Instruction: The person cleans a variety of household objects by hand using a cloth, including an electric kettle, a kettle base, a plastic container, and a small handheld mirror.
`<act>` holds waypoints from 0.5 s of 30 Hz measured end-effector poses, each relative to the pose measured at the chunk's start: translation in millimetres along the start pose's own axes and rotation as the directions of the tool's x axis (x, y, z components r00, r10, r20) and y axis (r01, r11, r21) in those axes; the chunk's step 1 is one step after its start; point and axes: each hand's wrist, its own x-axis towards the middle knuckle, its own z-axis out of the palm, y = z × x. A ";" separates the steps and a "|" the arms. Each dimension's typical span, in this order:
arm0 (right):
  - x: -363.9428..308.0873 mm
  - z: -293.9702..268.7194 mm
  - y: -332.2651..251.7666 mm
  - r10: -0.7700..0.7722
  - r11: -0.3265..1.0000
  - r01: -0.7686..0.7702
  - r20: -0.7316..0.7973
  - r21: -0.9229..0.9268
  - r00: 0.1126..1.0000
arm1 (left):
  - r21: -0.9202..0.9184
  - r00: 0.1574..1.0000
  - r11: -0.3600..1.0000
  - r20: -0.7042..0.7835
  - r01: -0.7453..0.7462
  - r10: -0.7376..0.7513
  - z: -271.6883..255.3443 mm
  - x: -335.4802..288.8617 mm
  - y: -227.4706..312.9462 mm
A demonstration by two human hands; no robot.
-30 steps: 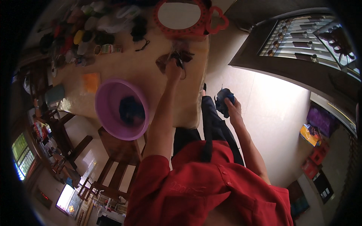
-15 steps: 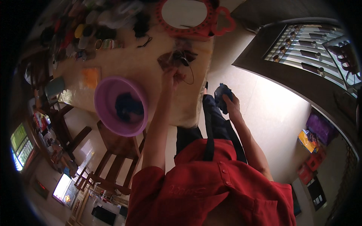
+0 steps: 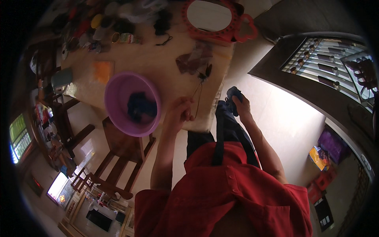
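Note:
My left hand (image 3: 181,111) is over the table's near edge, fingers closed in a pinch on a thin dark cord (image 3: 198,100). The cord runs up to a small black item (image 3: 203,74) whose kind I cannot make out; whether it hangs or lies on the table is unclear. Beside that item is a flat dark reddish-brown piece (image 3: 187,64). My right hand (image 3: 241,106) is closed around a bunched dark blue cloth (image 3: 233,94), off the table's right side above my legs. To the left of my left hand is a purple basin (image 3: 112,89) with dark blue cloth (image 3: 140,107) inside.
A round mirror in a red frame (image 3: 233,23) stands at the table's far right. Many small items (image 3: 98,27) crowd the far left. An orange square (image 3: 103,71) lies on the table (image 3: 154,59). A wooden chair (image 3: 124,138) stands at the near left.
My left hand has drawn back toward me from the dark piece, and the cord with its black item now stretches from it. My right hand still holds the blue cloth.

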 end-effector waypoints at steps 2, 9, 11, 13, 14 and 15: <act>1.1 4.9 -5.2 0.000 0.997 -0.002 0.028 0.073 1.000 | 0.113 1.000 0.993 0.018 -0.023 0.021 -8.3 -16.4 -0.7; -7.5 18.5 -25.8 -0.069 0.994 0.075 0.066 -0.085 0.995 | 0.227 0.997 0.971 0.048 -0.070 0.060 -36.2 -38.5 -9.7; -8.4 21.0 -26.6 -0.094 0.989 0.102 0.072 -0.108 0.993 | 0.243 0.996 0.966 -0.008 -0.086 0.091 -37.6 -34.5 -11.8; -6.3 24.1 -17.8 -0.033 0.996 0.037 0.046 -0.085 0.998 | 0.262 0.991 0.960 -0.059 -0.102 0.121 -42.9 -21.9 -18.3; -5.7 25.8 -16.6 -0.039 0.995 0.043 0.049 -0.086 0.998 | 0.395 0.984 0.913 -0.089 -0.105 0.151 -49.7 -11.3 -26.0; -6.5 26.7 -15.0 -0.028 0.990 0.034 0.048 -0.138 0.998 | 0.520 0.976 0.848 -0.114 -0.099 0.184 -57.2 0.9 -35.5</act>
